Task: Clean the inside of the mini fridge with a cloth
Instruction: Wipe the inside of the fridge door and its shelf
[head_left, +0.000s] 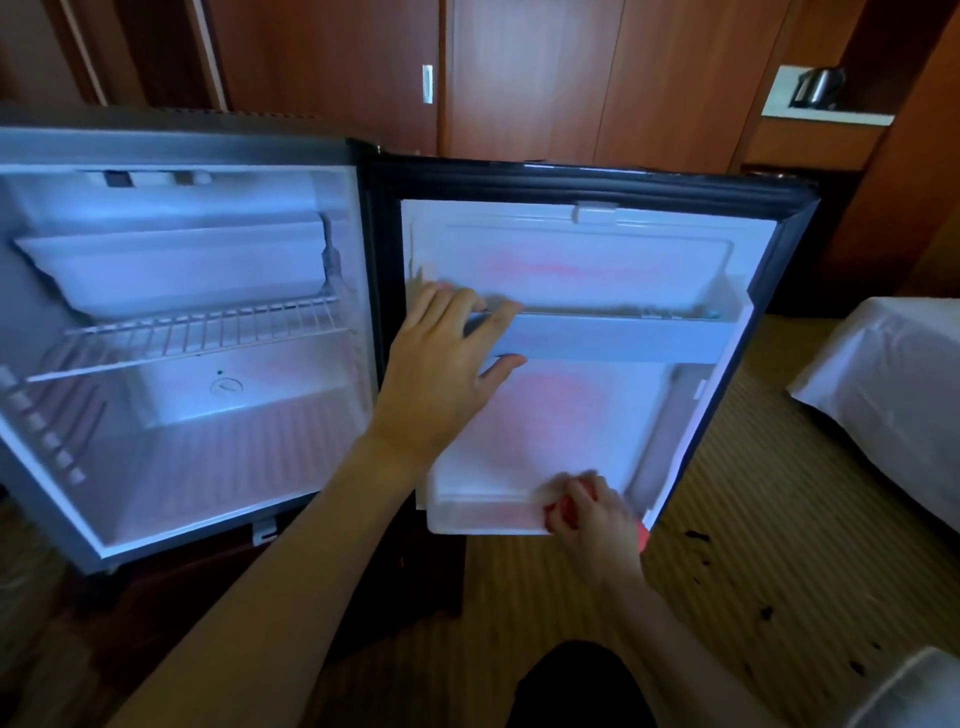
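My left hand grips the front rail of the upper door shelf, fingers hooked over its top edge and thumb pressed under it. My right hand is clenched around one red cloth, bunched small and mostly hidden by my fingers, a corner of it showing past the heel of my hand; it presses against the front lip of the lower door shelf, at that shelf's right part, and the hand is blurred. The door of the mini fridge stands wide open to the right of the cabinet, with two white shelves on its inner liner and a black gasket framing it. The liner is white plastic with a faint pink reflection above and below the upper shelf. Inside the cabinet I count one white wire rack, one white freezer compartment above it, and one round dial on the back wall; the walls are pale and lit bluish. Behind stand dark wooden wardrobe doors, one kettle sits on a shelf at upper right, and a white-covered bed lies to the right on striped carpet.
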